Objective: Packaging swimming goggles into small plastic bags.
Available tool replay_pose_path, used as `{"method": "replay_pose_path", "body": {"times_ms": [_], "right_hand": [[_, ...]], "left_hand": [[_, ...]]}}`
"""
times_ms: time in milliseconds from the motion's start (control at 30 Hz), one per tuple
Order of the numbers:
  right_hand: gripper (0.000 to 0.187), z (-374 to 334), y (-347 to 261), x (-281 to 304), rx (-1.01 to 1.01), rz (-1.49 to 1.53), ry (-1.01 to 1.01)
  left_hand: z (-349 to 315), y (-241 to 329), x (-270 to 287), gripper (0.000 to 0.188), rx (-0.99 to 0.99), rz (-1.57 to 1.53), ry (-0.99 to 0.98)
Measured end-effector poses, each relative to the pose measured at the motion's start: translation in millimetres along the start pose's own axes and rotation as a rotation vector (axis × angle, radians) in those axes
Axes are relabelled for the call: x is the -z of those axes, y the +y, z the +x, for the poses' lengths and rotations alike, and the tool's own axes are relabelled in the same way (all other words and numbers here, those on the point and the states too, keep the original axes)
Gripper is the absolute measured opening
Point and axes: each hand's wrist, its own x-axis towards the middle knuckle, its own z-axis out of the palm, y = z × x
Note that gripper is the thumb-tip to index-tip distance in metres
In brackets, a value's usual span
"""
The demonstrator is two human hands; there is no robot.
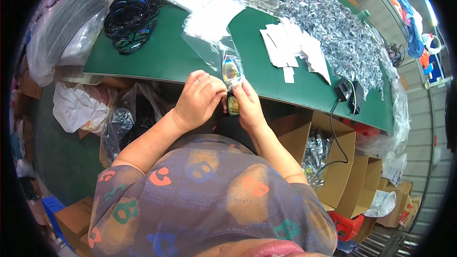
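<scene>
Just off the front edge of the green table I have a pair of swim goggles (233, 105) with yellow-green mirrored lenses. My right hand (249, 103) grips it from the right, thumb laid along the middle. My left hand (202, 96) is closed in a pinch at its left side; what lies between those fingertips is hidden. One lens points up over the table edge, the other hangs below my fingers. A clear plastic bag (209, 53) lies around or behind the upper lens; I cannot tell which.
Black goggles (131, 16) are heaped at the table's back left, near white sheets or sleeves (214, 16). White cards (285, 45) lie right of centre beside a large pile of small clear-and-dark pieces (333, 24). A black adapter (343, 90) trails its cable past an open carton (333, 162).
</scene>
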Motion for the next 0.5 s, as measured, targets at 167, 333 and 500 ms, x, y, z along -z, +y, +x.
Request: {"method": "replay_pose_path", "body": {"times_ms": [167,333,500], "right_hand": [[0.036,-12.4,-10.9,7.0,-0.038,0.079,-0.091],[0.038,-18.9,-6.6,6.2,-0.220,0.038,-0.183],[0.066,-35.4,-23.2,0.0,-0.154,-0.113,-0.056]], "left_hand": [[-19.4,-5.6,-15.0,0.048,0.553,-0.762,0.105],[7.1,-5.5,-5.0,0.073,0.811,-1.317,-0.221],[7.7,-23.5,-6.5,0.041,0.951,-1.378,-0.081]]}}
